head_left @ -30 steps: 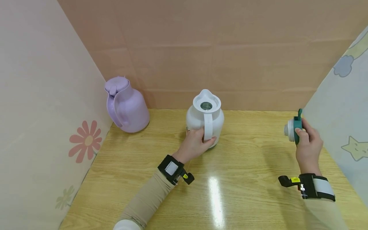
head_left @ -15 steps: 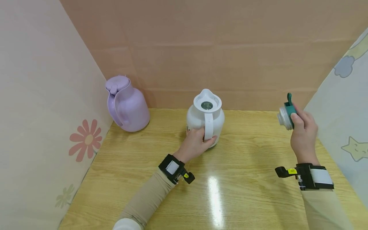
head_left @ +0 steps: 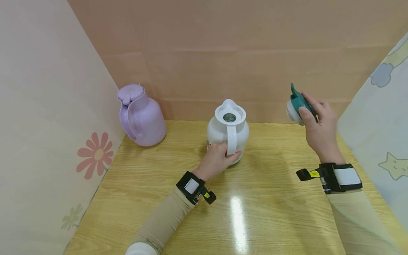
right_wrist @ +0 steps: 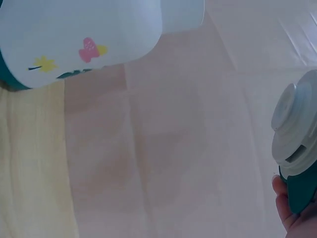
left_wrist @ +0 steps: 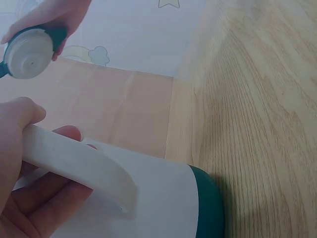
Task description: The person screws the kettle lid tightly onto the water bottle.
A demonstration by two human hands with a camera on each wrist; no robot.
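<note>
A light wooden table (head_left: 271,212) is shown enclosed by a plain cardboard back wall (head_left: 223,53) and two side panels, the left one printed with flowers (head_left: 95,156), the right one with a cloud and a star (head_left: 395,164). A glare spot is seen on the table near its front middle.

At the centre of the table a white jug (head_left: 227,130) stands upright with its mouth uncovered; a dark green base is seen in the left wrist view. Its handle (left_wrist: 74,166) is gripped by the left hand (head_left: 216,160), the fingers being curled round it, so that the jug is steadied on the table.

The green and white lid (head_left: 296,104) is held in the air by the right hand (head_left: 318,131), well to the right of the jug and above table level, pinched between thumb and fingers. Its white plug end is turned toward the jug, and its green tab points upward.

The step in hand is judged to be the handling of the lid apart from the open jug. Should the lid be fitted next, it would have to be brought over the mouth, turned plug downward and lowered squarely while the jug is kept steady.

A lilac jug (head_left: 140,117), closed by its own lid, stands untouched in the back left corner.
</note>
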